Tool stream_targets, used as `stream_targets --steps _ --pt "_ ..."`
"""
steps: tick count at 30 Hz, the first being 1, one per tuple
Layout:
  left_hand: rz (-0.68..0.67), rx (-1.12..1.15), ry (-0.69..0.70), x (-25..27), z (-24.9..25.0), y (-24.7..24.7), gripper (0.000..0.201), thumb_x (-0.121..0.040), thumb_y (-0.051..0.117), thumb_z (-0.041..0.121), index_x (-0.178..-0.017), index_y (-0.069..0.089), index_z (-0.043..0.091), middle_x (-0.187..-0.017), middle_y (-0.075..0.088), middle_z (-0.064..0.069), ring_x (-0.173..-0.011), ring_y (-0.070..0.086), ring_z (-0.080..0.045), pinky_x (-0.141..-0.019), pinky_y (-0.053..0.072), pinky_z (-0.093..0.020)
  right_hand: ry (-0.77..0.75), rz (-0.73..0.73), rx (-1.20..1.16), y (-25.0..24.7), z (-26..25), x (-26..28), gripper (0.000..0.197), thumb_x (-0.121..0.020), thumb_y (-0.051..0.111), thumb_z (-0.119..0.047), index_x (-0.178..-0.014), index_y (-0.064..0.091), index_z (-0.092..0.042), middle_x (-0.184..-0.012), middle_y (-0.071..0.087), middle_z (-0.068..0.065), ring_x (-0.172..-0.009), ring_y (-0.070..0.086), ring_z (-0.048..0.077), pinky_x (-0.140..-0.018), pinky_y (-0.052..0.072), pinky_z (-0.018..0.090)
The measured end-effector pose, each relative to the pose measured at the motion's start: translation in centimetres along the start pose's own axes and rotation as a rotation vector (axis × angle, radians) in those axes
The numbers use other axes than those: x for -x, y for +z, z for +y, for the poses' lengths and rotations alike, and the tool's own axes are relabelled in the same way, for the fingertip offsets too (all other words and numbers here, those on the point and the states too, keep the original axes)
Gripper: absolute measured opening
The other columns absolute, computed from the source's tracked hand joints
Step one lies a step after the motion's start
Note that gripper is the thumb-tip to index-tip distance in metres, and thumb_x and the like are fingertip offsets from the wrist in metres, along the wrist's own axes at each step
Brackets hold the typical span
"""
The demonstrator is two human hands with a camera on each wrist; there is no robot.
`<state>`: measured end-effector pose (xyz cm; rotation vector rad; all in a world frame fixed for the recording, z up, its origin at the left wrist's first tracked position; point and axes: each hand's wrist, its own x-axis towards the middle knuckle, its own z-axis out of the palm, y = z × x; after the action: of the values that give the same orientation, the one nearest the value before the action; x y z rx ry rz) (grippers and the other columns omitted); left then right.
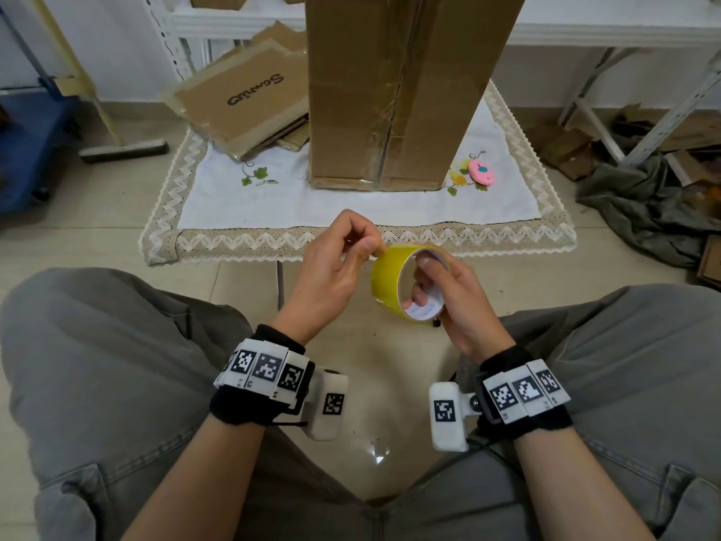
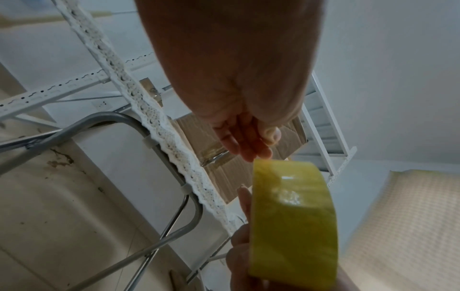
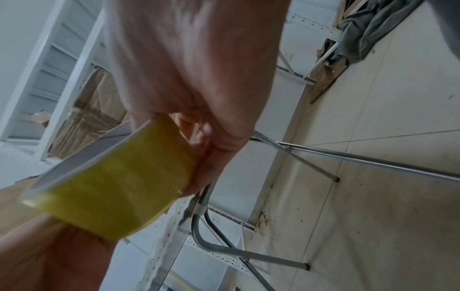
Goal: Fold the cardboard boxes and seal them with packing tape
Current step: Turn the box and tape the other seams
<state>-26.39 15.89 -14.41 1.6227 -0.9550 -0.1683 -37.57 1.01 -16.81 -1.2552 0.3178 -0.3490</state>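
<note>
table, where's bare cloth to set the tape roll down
Free: the tablecloth's white strip between the upright box and the near lace edge. Crowded: back left under the flattened cardboard; the pink gadget sits right of the box.

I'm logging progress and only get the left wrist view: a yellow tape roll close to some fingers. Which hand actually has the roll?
Observer: The right hand holds the tape roll, its fingers hooked through the core.
Operator: What is the left doing?
Observer: The left hand pinches at the roll's outer edge with thumb and forefinger, seemingly picking at the tape end.
Operator: Where is the box?
Observer: The tall cardboard box stands on end on the table, apart from both hands.
Operator: Any more to fold?
Observer: Flattened boxes lie stacked to the left of the tall one.
</note>
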Motion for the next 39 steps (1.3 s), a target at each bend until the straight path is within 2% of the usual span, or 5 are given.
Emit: stream_targets --steps 7,11,17,30,39 --pt "-0.098 0.153 -0.107 -0.2 -0.1 -0.2 0.019 -0.088 0.069 0.013 -0.102 0.056 0.014 -0.094 0.062 0.002 -0.088 0.06 -0.013 -0.083 0.051 -0.029 0.079 -0.001 0.047 -0.3 0.5 0.1 0.036 -0.104 0.05 -0.02 -0.074 0.071 -0.026 -0.073 0.05 0.013 -0.056 0.052 0.02 -0.057 0.045 0.022" --pt "-0.067 0.241 -0.15 -0.4 -0.1 -0.4 0.029 -0.088 0.068 0.001 -0.114 0.057 0.009 -0.092 0.063 -0.008 -0.085 0.061 -0.015 -0.08 0.051 -0.03 0.186 -0.01 0.01 -0.4 0.6 0.1 0.029 -0.085 0.067 -0.042 -0.097 0.074 -0.016 -0.094 0.057 0.033 -0.091 0.056 0.03 -0.081 0.043 0.041" --pt "-0.058 0.252 -0.185 -0.4 0.0 -0.3 0.014 -0.09 0.067 -0.002 -0.102 0.069 0.006 -0.092 0.069 0.0 -0.086 0.062 -0.014 -0.078 0.054 -0.025 0.288 -0.079 -0.02 -0.7 0.2 0.2 0.033 -0.087 0.06 -0.034 -0.112 0.065 -0.012 -0.092 0.076 0.004 -0.079 0.072 0.023 -0.055 0.058 0.039" --pt "-0.115 0.121 -0.166 -0.5 -0.4 -1.1 0.01 -0.087 0.076 0.012 -0.094 0.078 0.006 -0.095 0.07 -0.007 -0.092 0.068 -0.027 -0.087 0.053 -0.055 0.238 -0.056 0.065 -0.9 1.1 0.0 0.044 -0.095 0.061 -0.033 -0.114 0.061 0.006 -0.115 0.047 0.047 -0.096 0.053 0.035 -0.075 0.05 0.05" --pt "-0.384 -0.035 -0.106 -0.3 -0.3 -1.1 0.06 -0.069 0.085 0.042 -0.126 0.069 0.029 -0.088 0.045 0.007 -0.083 0.051 -0.016 -0.082 0.052 -0.038 -0.011 -0.044 0.121 -0.8 0.6 0.3 0.036 -0.099 0.041 0.01 -0.117 0.067 -0.007 -0.07 0.051 0.006 -0.06 0.043 0.017 -0.059 0.049 0.021"
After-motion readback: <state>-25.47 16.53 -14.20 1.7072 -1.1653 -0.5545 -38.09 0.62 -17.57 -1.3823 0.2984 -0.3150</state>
